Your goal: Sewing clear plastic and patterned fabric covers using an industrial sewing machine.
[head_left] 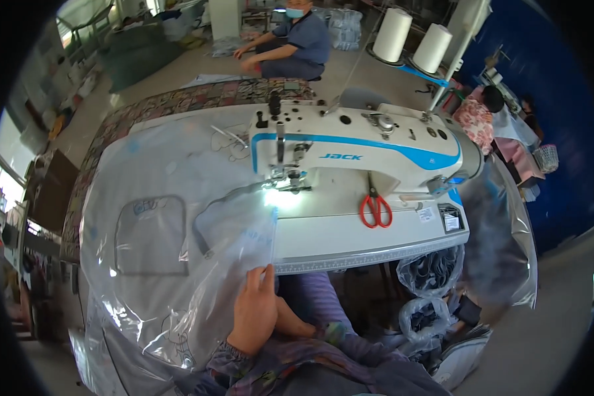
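A large clear plastic sheet (152, 297) with faint drawings and dark-edged outlines spreads over the left side of the table. Its right edge runs up to the lit needle area (287, 181) of a white and blue sewing machine (356, 138). My left hand (254, 303) is at the near end of that edge, its fingers closed on the plastic by the table's front rim. Partly behind it, low over my lap, is my right hand (292, 320), its fingers hidden by the left. Red-handled scissors (375, 208) lie on the machine bed, away from both hands.
Two white thread cones (391, 36) stand on a rack behind the machine. Clear bags of dark pieces (429, 270) hang below the table at right. A person (303, 43) sits low beyond the table; another in a pink patterned top (474, 122) is at far right.
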